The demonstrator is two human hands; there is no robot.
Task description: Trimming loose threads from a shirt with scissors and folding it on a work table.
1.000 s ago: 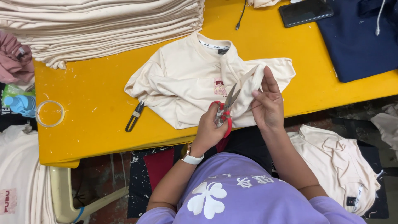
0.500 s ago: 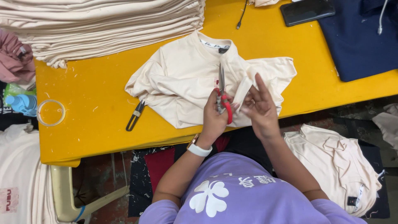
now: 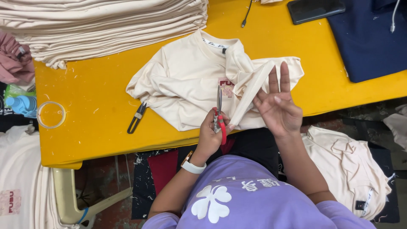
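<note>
A cream T-shirt lies crumpled on the yellow table. My left hand, with a white watch on its wrist, grips red-handled scissors whose blades point up over the shirt's chest print. My right hand is just to the right of them. It pinches a folded sleeve strip of the shirt at thumb and forefinger and pulls it taut, the other fingers spread upward. The scissors sit beside the strip's lower end.
A black thread snipper and a clear tape ring lie on the table at left. A tall stack of cream shirts fills the back left. A dark phone and navy fabric are back right. More cream shirts lie below the table edge.
The scissors have swung from tilted right to upright and shifted a little left. My right hand has dropped lower and spread its fingers while still keeping the sleeve strip stretched.
</note>
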